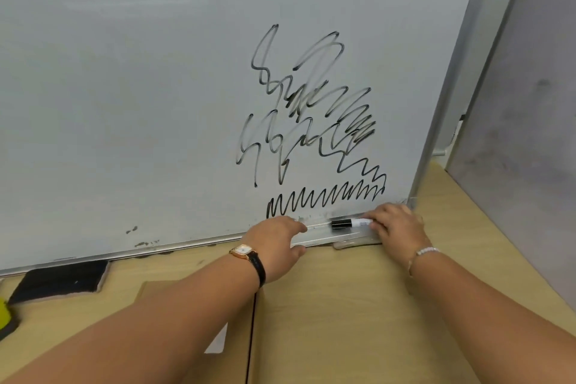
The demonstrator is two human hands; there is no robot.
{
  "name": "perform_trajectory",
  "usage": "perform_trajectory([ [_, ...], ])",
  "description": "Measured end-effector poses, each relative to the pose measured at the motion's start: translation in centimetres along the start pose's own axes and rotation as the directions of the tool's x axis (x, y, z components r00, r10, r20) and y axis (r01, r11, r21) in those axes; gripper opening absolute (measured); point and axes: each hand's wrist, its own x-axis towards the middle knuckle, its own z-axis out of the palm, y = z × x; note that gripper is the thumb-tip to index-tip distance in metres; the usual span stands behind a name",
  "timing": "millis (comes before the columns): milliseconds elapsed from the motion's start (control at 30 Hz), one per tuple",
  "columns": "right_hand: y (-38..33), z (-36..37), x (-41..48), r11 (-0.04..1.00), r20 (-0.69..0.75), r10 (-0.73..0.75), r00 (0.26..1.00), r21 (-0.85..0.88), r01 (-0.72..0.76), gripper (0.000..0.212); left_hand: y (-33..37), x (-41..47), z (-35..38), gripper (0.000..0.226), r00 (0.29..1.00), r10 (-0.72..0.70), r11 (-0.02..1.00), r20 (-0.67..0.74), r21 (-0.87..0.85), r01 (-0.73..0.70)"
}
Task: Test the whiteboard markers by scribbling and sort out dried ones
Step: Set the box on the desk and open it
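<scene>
One marker [350,223] in view: black cap on, white barrel, lying level along the foot of the whiteboard [124,87], cap pointing left. We count no second marker.

Two hands, both at the board's lower right edge.
- Right hand [397,226]: fingers curled over the barrel end of the marker and pinching it; the cap end sticks out free to the left.
- Left hand [274,243]: fingers above and thumb below the left end of one clear tray [324,235], clasping it. The tray lies along the bottom frame of the board, and the marker sits over it; we cannot tell whether they touch.

Scribbles [311,121], all black, lower right part of the board: one tight zigzag row at the bottom, dark and solid; above it a mass of looser loops, several strokes pale and streaky. They overlap too much for a sure count. A few small black smudges sit lower left on the board.

One wooden desk [343,305] carries the board, which leans back. One wristwatch [246,251] with a black strap on the left wrist; one pale bracelet [427,251] on the right. One black pad [59,279] lies under the board's left edge, one yellow-green object [4,312] is cut off at the far left, and one white slip [218,341] shows beside the left forearm. One grey partition [530,103] stands to the right.
</scene>
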Motion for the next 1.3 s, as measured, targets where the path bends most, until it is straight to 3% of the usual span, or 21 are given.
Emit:
perform_trajectory([
  [167,-0.5,1.2,1.0,0.999,-0.035,-0.050,0.998,-0.011,0.049,0.026,-1.3,-0.6,0.8,0.043,0.998,-0.061,0.998,0.034,-0.022,0.062],
  [300,-0.5,1.9,1.0,1.000,-0.128,-0.018,0.992,0.010,0.020,0.023,-1.2,-0.7,0.7,0.041,0.998,-0.047,0.998,-0.030,-0.052,0.045],
  [400,-1.7,1.6,0.2,0.989,-0.238,0.111,0.965,0.121,-0.083,0.027,-1.3,-1.3,0.0,0.033,0.993,-0.014,0.996,-0.118,-0.086,0.004],
  [467,-4.1,0.9,-1.4,0.962,-0.324,0.158,0.933,0.264,-0.071,0.026,-1.9,-2.2,-0.6,0.027,0.990,-0.012,0.991,-0.139,-0.131,-0.006],
  [533,-7.6,0.4,-4.2,0.922,-0.377,0.048,0.925,0.372,0.104,0.024,-3.3,-3.9,-1.4,0.024,0.991,-0.008,0.987,-0.133,-0.162,-0.013],
  [633,-12.4,0.3,-9.3,0.725,-0.410,-0.347,0.843,0.453,0.519,0.029,-6.1,-7.1,-3.1,0.031,1.000,0.014,0.994,-0.023,-0.111,-0.017],
  [733,-14.8,1.8,-12.4,0.573,-0.245,-0.621,0.745,0.506,0.644,0.046,-9.6,-10.1,-4.4,0.053,0.985,0.013,0.995,0.171,-0.099,0.004],
  [867,-16.4,3.4,-13.5,0.612,-0.133,-0.602,0.787,0.556,0.562,0.061,-13.6,-13.5,-3.9,0.093,0.939,0.069,0.997,0.337,-0.046,-0.056],
  [967,-16.8,3.2,-12.9,0.684,-0.128,-0.557,0.821,0.491,0.540,0.059,-14.9,-13.9,-2.9,0.095,0.969,0.015,0.999,0.248,0.035,-0.025],
  [1067,-17.3,2.8,-12.3,0.747,-0.109,-0.553,0.826,0.375,0.549,0.062,-15.3,-14.0,-2.9,0.107,0.990,-0.047,0.999,0.135,-0.009,0.049],
  [1167,-18.2,2.9,-13.3,0.770,-0.121,-0.487,0.865,0.409,0.490,0.066,-15.7,-14.5,-2.6,0.104,0.988,-0.147,0.975,0.045,-0.163,0.153],
  [1233,-19.3,3.3,-15.1,0.763,-0.109,-0.280,0.954,0.578,0.290,0.068,-15.5,-15.6,-1.9,0.087,0.953,-0.285,0.911,-0.108,-0.340,0.234],
  [1267,-19.7,3.7,-15.9,0.753,-0.069,-0.182,0.981,0.632,0.184,0.071,-15.4,-16.3,-1.5,0.082,0.921,-0.370,0.826,-0.120,-0.497,0.267],
  [1300,-20.0,3.9,-16.5,0.754,-0.014,-0.117,0.993,0.649,0.098,0.074,-15.4,-17.1,-0.9,0.082,0.902,-0.430,0.669,-0.039,-0.685,0.289],
])
